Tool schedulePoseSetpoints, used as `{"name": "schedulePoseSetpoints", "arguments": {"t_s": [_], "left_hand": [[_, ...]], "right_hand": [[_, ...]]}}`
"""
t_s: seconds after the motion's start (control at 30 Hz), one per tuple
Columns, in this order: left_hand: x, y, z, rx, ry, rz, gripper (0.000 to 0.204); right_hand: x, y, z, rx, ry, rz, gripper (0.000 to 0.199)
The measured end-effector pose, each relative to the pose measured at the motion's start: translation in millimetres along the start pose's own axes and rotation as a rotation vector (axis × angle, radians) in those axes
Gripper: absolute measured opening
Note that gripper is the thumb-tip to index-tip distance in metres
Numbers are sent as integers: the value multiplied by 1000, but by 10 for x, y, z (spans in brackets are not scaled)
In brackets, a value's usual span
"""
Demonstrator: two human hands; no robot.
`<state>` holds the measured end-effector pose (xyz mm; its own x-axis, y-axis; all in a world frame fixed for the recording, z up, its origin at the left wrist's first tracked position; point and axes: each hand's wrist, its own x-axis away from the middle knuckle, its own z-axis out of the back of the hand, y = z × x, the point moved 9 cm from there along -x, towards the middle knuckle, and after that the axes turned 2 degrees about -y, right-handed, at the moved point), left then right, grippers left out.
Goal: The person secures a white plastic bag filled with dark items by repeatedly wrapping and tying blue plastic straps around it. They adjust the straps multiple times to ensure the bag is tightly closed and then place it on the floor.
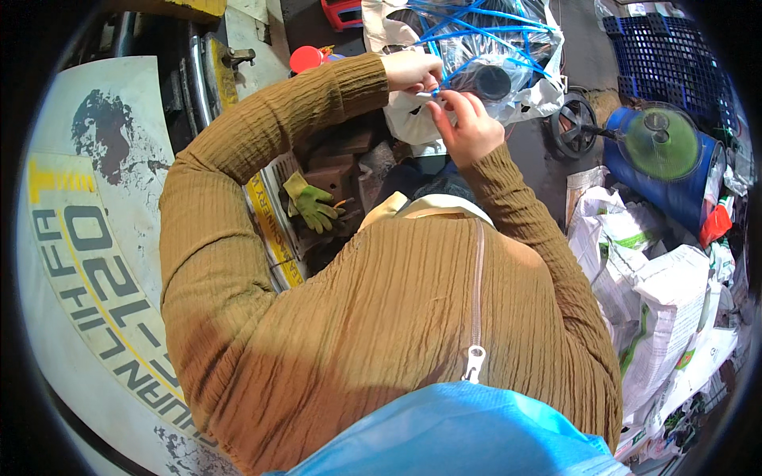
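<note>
I see both hands up: left hand and right hand pinch one blue tube between fingertips. I judge it mid-job; the tube bundle past the fingers looks unsorted.

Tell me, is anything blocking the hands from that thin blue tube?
Nothing visible does. The left hand and right hand already pinch the blue tube between their fingertips, in front of the clear plastic bag of more tubing.

dark wet floor under hard sunlight; white painted panel with yellow and grey lettering at left; blue drum with green lid, blue crate, piled white sacks at right.
</note>
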<state>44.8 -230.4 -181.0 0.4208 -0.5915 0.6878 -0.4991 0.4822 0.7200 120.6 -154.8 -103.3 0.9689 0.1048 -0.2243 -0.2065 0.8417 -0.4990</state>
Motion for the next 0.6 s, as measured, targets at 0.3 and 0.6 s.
{"name": "schedulePoseSetpoints", "arguments": {"t_s": [0.3, 0.6], "left_hand": [[153, 18, -4, 219, 19, -39, 25], [151, 7, 58, 201, 48, -77, 27]], "right_hand": [[-161, -166, 84, 172, 25, -16, 17], [-230, -122, 5, 168, -47, -63, 13]]}}
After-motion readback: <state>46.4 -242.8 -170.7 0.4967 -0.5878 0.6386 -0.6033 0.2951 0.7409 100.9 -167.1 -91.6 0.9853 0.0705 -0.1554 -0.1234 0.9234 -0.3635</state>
